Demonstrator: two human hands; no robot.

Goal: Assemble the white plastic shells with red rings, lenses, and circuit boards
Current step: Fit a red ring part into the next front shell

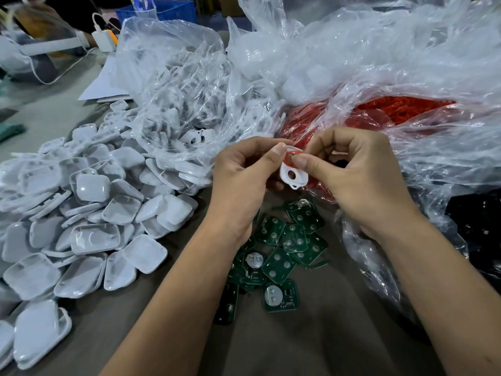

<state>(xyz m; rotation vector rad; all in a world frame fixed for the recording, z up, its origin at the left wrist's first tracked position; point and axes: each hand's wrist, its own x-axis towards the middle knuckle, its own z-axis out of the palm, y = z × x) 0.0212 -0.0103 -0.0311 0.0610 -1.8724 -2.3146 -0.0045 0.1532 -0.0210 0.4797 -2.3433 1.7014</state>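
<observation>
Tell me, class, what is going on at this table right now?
A person is assembling small parts by hand. The left hand and right hand together hold a white plastic shell and are fitting a red ring at its upper end. Green circuit boards lie loose on the table below the hands. A heap of white shells sits to the left, and a clear bag of red rings lies behind.

No legible text, labels or nos. on any parts, bags or boards.
</observation>
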